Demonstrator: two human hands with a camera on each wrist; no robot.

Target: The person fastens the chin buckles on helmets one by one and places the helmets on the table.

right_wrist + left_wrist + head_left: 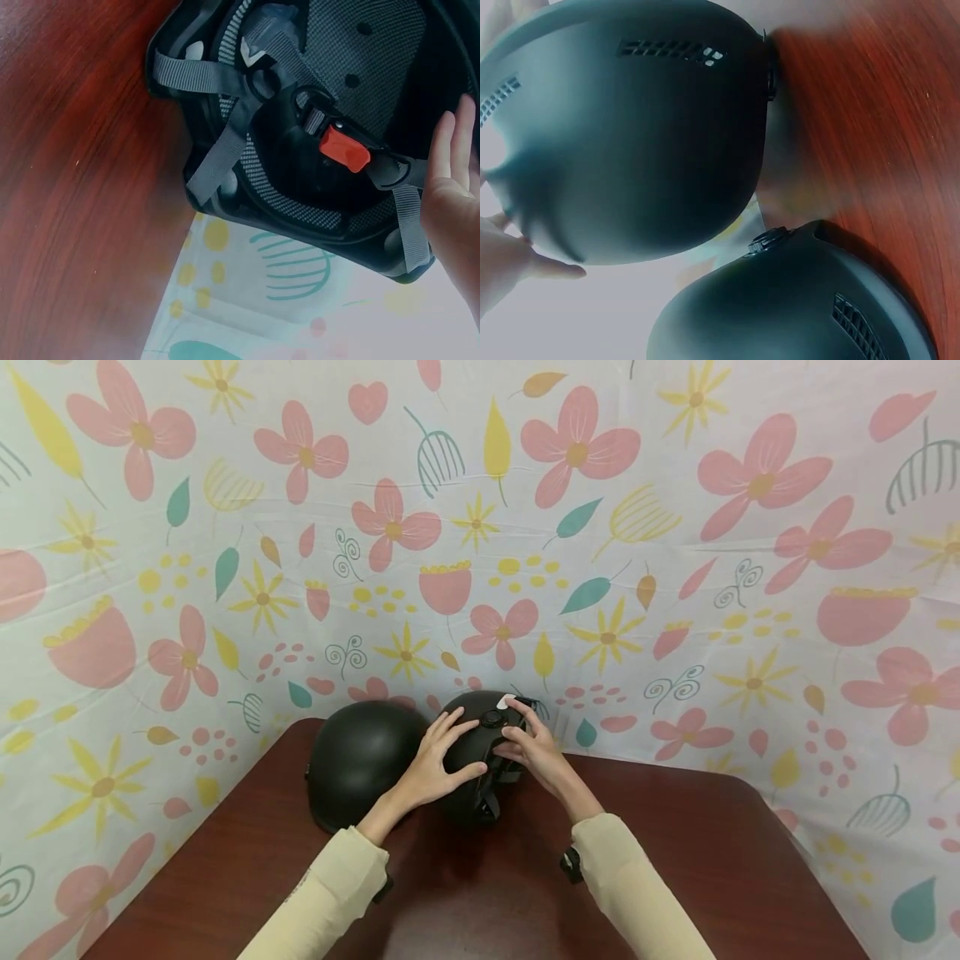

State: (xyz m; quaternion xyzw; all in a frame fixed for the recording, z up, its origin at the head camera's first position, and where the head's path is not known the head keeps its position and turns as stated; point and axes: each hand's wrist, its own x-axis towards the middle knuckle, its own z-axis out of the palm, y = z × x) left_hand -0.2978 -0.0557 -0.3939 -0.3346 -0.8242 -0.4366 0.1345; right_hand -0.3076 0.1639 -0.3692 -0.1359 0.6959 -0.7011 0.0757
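Work on the held helmet (477,746) looks partway thru, prob. nearer mid than end, tho that's only a judgement. It's at the back of the table (660,852), just R of the other helmet (363,764), close to the flowered cloth (675,572). It's tipped on its side, hollow facing R; can't tell if it's fully on the wood or a bit lifted. L hand (438,760) is spread over the dome, fingers apart, thumb out, steadying it I'd guess. R hand (538,750) is at the rim side, fingers parted & mostly straight in the R wrist view, one tip by a white patch (506,702) near the round knob (492,718); can't tell if that tip presses. Done as far as shown: helmet's in reach, turned so the inside's exposed, both hands on it. Padding (375,67) is in place, grey straps (199,75) hang across the hollow, w/ the orange buckle (345,148) btwn them; it may be clipped, but can't say for sure. Left to do, going by this pose: helmet isn't dome-up like its neighbour, nor released. Other helmet sits dome-up w/ no hand gripping it; whether it needs anything or is finished, no info.
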